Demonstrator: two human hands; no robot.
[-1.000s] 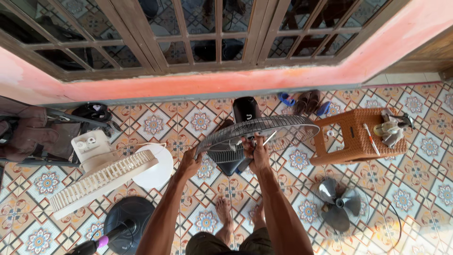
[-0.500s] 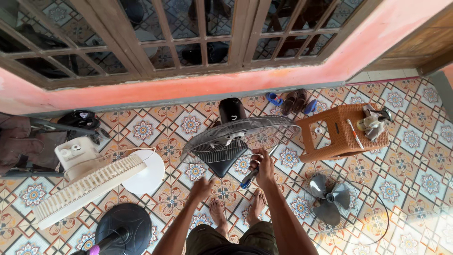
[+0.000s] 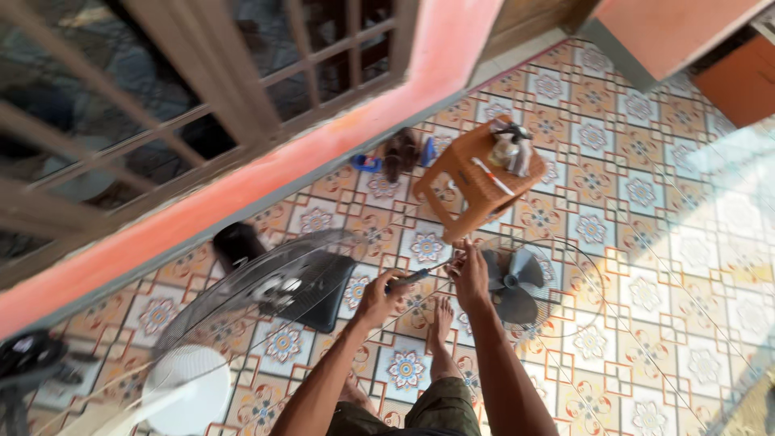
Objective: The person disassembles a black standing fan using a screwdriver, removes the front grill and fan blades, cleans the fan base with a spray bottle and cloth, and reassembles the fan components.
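Wire fan guard (image 3: 266, 299) now sits lower left of both hands; view has swung right since earlier. Left hand (image 3: 378, 297) closed around a screwdriver (image 3: 409, 279), right hand (image 3: 471, 273) pinching its tip beside fan blades (image 3: 512, 284).

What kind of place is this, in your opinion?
Probably a tiled porch or veranda of a house, used here for fan repair. The patterned floor tiles run along a pink wall with a barred window, shoes lie by the wall, and a loose fan blade and fan grille are on the floor.
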